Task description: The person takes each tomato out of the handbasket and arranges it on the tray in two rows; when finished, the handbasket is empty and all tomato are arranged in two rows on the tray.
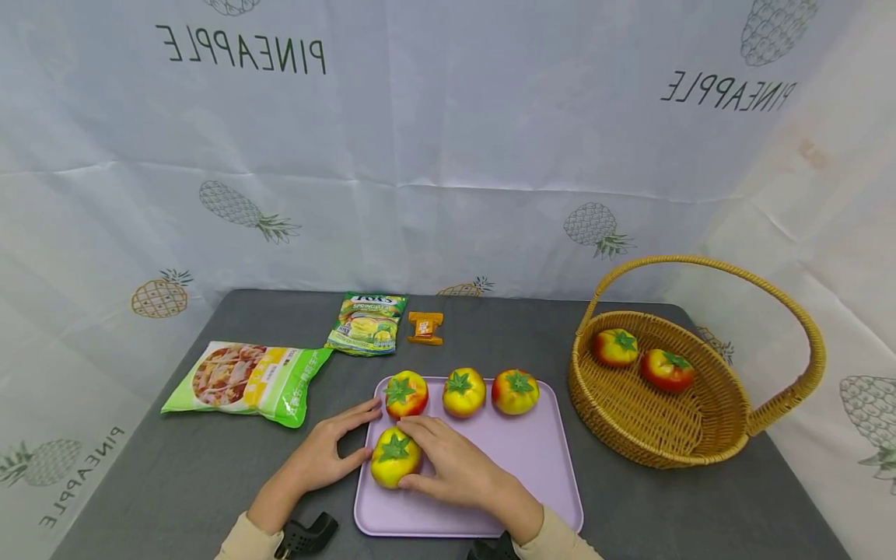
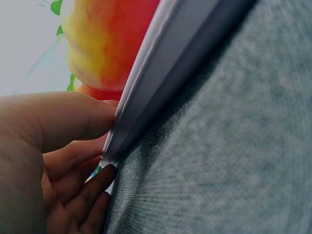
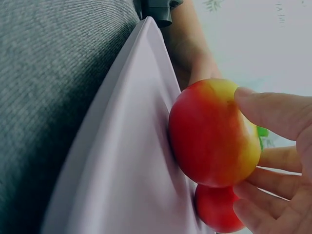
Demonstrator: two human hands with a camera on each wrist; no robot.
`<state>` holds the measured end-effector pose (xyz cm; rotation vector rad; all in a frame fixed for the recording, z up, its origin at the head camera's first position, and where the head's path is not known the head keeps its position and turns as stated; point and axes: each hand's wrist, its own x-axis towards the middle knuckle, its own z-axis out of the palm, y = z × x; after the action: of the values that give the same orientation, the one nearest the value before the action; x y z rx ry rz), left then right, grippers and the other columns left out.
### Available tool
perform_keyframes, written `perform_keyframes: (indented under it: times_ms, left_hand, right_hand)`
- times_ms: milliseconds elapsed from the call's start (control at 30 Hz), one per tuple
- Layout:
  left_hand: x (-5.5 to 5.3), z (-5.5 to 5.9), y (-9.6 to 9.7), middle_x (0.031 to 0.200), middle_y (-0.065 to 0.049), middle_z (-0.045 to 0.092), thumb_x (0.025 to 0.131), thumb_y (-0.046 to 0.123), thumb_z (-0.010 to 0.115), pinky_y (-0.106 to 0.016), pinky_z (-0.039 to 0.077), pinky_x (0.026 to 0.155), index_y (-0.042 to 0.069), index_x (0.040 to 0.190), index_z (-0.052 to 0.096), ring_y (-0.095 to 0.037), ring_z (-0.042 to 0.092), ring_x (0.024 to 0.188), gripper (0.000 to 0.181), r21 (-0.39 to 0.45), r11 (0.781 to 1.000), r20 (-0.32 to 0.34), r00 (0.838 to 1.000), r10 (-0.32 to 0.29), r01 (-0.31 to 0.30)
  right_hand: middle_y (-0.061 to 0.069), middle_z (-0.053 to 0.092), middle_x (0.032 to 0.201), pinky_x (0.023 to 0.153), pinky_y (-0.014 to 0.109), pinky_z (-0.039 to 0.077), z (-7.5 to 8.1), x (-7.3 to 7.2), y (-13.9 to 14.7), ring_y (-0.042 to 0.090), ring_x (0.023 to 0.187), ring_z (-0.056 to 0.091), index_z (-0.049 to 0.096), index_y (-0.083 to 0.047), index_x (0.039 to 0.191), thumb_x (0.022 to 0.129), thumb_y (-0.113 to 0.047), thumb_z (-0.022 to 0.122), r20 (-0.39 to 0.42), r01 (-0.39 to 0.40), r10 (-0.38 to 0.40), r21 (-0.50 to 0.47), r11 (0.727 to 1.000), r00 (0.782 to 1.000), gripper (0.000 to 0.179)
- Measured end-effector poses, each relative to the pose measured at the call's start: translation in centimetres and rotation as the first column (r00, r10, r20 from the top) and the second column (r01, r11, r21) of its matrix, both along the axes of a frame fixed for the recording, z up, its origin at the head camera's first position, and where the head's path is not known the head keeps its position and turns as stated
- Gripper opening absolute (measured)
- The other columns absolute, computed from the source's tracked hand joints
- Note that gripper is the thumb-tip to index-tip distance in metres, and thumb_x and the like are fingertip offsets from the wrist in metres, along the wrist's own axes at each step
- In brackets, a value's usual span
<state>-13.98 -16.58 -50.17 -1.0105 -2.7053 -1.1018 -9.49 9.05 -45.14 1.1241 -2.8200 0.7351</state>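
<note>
On the lilac tray, my right hand grips a yellow-and-red tomato with a green star-shaped top, thumb on the near side and fingers on the far side. The right wrist view shows this tomato close to the tray's surface. My left hand rests at the tray's left rim, its thumb and fingertips touching the edge. Behind the gripped tomato are a red-and-yellow tomato, a yellower one and another, in a row along the tray's far side.
To the right stands a wicker basket with a tall handle, holding two tomatoes. A green food bag lies left of the tray. Behind the tray lie a green-yellow snack packet and a small orange packet. A pineapple-print cloth hangs behind.
</note>
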Motion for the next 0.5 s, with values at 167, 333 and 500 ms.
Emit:
perform_keyframes:
  times_ms: [167,333,500]
  left_hand:
    - [0.0,0.0,0.0,0.142,-0.002,0.05,0.083,0.026,0.069,-0.048,0.046,0.099,0.016,0.131,0.058,-0.025,0.051,0.127,0.05,0.004,1.0,-0.017,1.0,-0.006,0.006]
    - [0.0,-0.1,0.1,0.142,-0.002,0.05,0.082,0.024,0.07,-0.048,0.046,0.098,0.017,0.131,0.058,-0.025,0.051,0.127,0.051,0.013,1.0,-0.012,1.0,-0.004,0.004]
    - [0.2,-0.2,0.1,0.143,0.001,0.049,0.083,0.026,0.069,-0.048,0.046,0.099,0.019,0.132,0.057,-0.024,0.05,0.128,0.051,0.006,1.0,0.01,1.0,0.003,-0.003]
  right_hand:
    - [0.005,0.049,0.139,0.107,0.036,0.041,0.2,0.0,0.2,0.018,0.127,0.048,0.042,-0.009,0.141,0.086,-0.044,0.066,-0.002,0.004,-0.004,0.001,1.0,1.0,0.07]
    - [0.004,0.051,0.138,0.106,0.036,0.041,0.9,-0.1,0.8,0.017,0.127,0.049,0.042,-0.008,0.141,0.087,-0.042,0.066,0.007,0.019,-0.019,-0.005,1.0,1.0,0.068]
    - [0.004,0.053,0.136,0.105,0.038,0.042,1.8,-0.4,2.3,0.019,0.126,0.05,0.046,-0.008,0.139,0.086,-0.038,0.067,0.017,0.072,-0.071,-0.02,0.997,0.997,0.064]
